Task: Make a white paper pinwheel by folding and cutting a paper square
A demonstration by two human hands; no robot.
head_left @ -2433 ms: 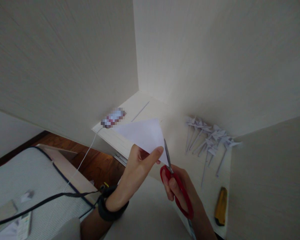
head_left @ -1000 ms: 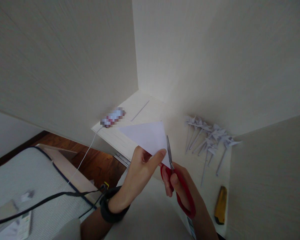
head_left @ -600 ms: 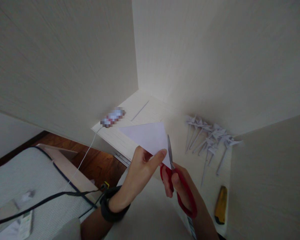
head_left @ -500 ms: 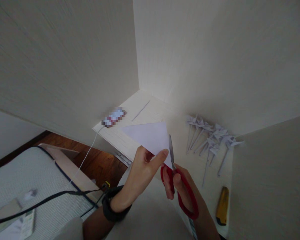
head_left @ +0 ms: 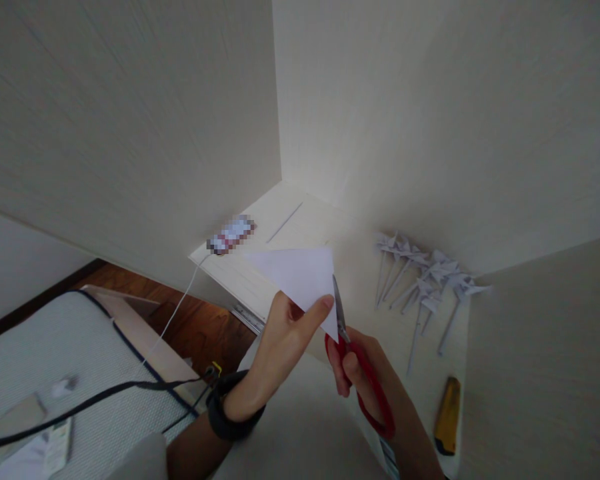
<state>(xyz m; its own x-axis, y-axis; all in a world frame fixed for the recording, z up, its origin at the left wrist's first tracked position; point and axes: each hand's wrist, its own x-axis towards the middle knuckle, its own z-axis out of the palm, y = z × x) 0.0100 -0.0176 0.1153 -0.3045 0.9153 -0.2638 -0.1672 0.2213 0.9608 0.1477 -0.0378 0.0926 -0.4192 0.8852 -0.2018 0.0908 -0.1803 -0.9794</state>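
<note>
- My left hand [head_left: 285, 340] is pinching a white paper triangle [head_left: 300, 277] at its lower corner, holding it up over the desk [head_left: 305, 223].
- My right hand [head_left: 367, 373] is clenched through the handles of the red scissors [head_left: 360, 373]; the blades sit right against the triangle's right edge, looks like nearly closed.
- A bunch of little paper pinwheels [head_left: 423, 280] lies on the desk to the right, well apart from the paper.
- A yellow utility knife [head_left: 447, 417] lies near my right wrist.
</note>
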